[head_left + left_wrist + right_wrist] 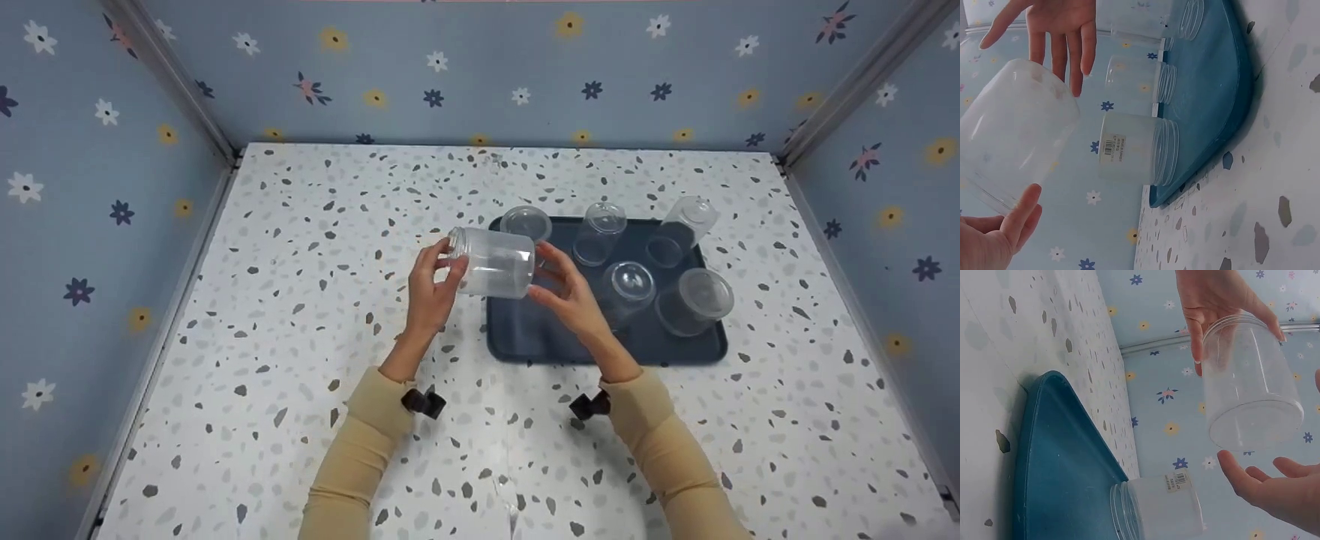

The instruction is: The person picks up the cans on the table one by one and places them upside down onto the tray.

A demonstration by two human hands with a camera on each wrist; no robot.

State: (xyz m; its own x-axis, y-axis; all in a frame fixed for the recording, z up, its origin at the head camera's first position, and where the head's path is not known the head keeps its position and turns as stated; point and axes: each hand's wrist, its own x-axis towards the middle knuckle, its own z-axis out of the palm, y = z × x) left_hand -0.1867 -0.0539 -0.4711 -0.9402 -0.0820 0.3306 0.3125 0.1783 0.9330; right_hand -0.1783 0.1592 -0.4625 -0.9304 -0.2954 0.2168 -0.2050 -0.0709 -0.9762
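Note:
A clear plastic jar [495, 262] is held on its side above the tray's left edge, its threaded mouth pointing left. My left hand [435, 285] grips it around the mouth end, thumb on the near side. At the base end is my right hand [570, 296], fingers spread around the bottom without curling in. In the right wrist view, the fingertips of the right hand [1275, 489] lie close to the base of the jar [1249, 377]; whether they touch it I cannot tell. The jar [1016, 124] looks see-through, with nothing visible inside.
A dark blue tray [540, 337] lies on the speckled table right of centre. Several clear jars stand mouth down on it, including a tall one [682, 229] at the back right and a wide one [694, 304] in front. One jar [1129, 149] bears a barcode label.

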